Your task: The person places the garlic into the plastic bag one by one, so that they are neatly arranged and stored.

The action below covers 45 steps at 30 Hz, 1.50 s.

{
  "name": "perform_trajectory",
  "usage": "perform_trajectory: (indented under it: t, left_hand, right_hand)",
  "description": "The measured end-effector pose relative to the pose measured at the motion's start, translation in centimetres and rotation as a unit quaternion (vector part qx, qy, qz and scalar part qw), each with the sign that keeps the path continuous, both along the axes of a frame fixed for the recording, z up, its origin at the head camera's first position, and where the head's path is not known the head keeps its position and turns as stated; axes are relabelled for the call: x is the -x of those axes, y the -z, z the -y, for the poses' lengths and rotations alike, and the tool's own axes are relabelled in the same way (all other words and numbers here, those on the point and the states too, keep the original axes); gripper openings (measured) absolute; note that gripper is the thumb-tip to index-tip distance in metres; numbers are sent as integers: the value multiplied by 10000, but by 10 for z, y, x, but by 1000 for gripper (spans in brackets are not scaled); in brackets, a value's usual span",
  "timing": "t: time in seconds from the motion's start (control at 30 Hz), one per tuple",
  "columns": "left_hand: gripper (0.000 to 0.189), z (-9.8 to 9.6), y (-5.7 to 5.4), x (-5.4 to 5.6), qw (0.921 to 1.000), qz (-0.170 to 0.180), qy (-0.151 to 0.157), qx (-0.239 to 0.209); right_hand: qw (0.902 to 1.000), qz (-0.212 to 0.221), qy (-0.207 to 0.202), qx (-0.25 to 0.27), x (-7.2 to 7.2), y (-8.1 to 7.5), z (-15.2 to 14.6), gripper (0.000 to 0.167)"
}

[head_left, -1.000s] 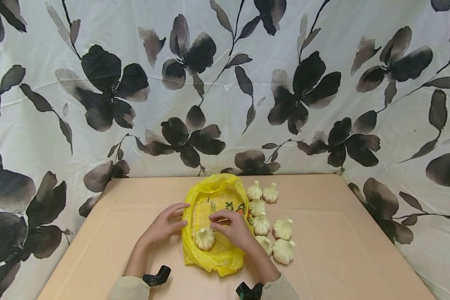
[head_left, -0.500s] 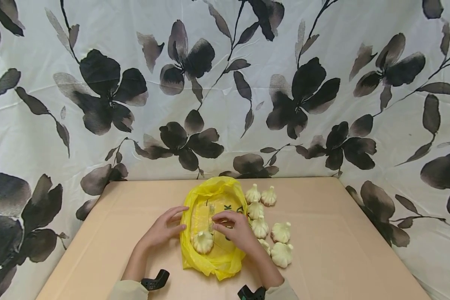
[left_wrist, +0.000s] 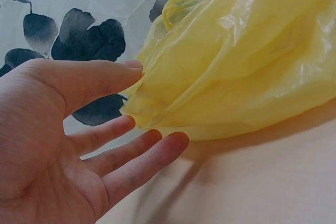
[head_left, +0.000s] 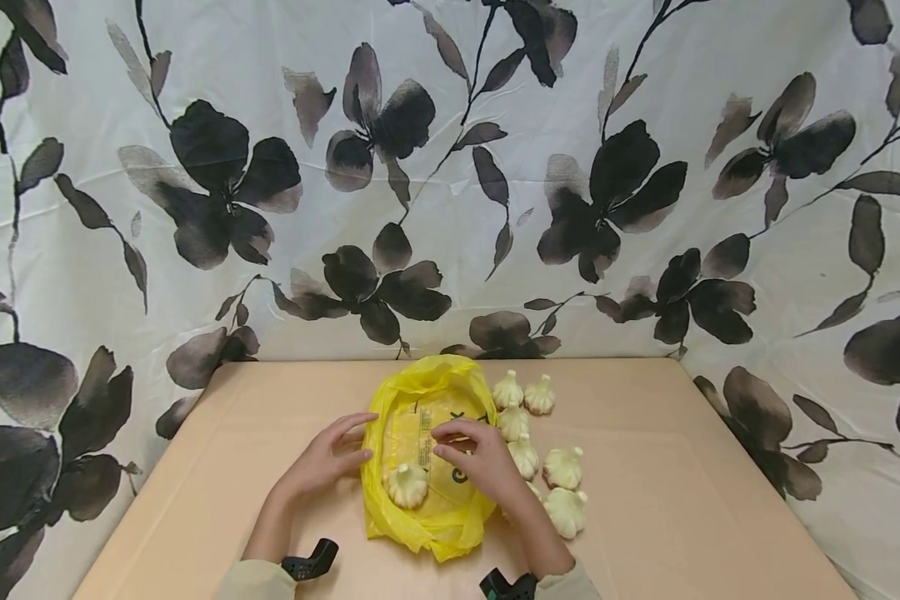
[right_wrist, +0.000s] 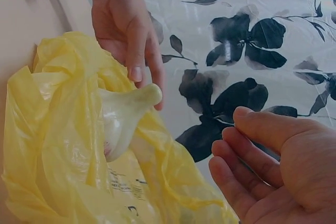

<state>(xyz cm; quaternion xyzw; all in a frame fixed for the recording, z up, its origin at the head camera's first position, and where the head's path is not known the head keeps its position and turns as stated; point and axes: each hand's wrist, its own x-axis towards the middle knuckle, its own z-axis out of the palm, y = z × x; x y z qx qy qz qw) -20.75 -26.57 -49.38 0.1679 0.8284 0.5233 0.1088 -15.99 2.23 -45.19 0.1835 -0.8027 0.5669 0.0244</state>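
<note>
Garlic bulb [head_left: 407,485] inside yellow bag [head_left: 456,537], hands at bag.
Left hand [head_left: 324,460] at bag's left edge, fingers spread, thumb apart; right hand [head_left: 482,460] over bag's right half, fingers loosely bent, thumb near them, nothing pinched; more garlic bulbs [head_left: 564,468] right of bag.

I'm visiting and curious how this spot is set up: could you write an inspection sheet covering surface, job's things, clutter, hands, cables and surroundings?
Surface: plain tan tabletop.
Job's things: open yellow bag with one garlic bulb inside; other bulbs on the tabletop to its right.
Clutter: nothing seen.
Hands: left hand at the bag's left edge; right hand over the bag's opening, holding nothing; black device at each wrist.
Cables: nothing seen.
Surroundings: floral-patterned backdrop behind the tabletop.
</note>
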Motion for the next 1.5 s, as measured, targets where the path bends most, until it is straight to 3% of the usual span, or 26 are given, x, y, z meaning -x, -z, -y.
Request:
perform_trajectory:
  t: [0.13, 0.33, 0.63, 1.0, 1.33, 1.5]
  left_hand:
    - [55, 1, 2, 1, 9999, 79, 90, -125]
    - [56, 3, 2, 2, 9997, -114, 169, -126]
    - [54, 6, -4, 0, 9996, -53, 280, -46]
    - [55, 15, -4, -3, 9989, -92, 462, -67]
    - [55, 11, -2, 0, 9990, -174, 420, -47]
    - [56, 9, -2, 1, 9991, -78, 419, -71]
  right_hand:
    - [9999, 85, -28, 54, -1, 0, -3, 21]
    - [9995, 238, 105, 173, -4, -3, -4, 19]
    - [9995, 276, 171, 11, -30, -36, -2, 18]
    - [9992, 155, 359, -52, -39, -42, -7, 19]
    - [9993, 92, 353, -119, -38, -48, -18, 19]
    - [9983, 293, 473, -146, -32, -39, -25, 21]
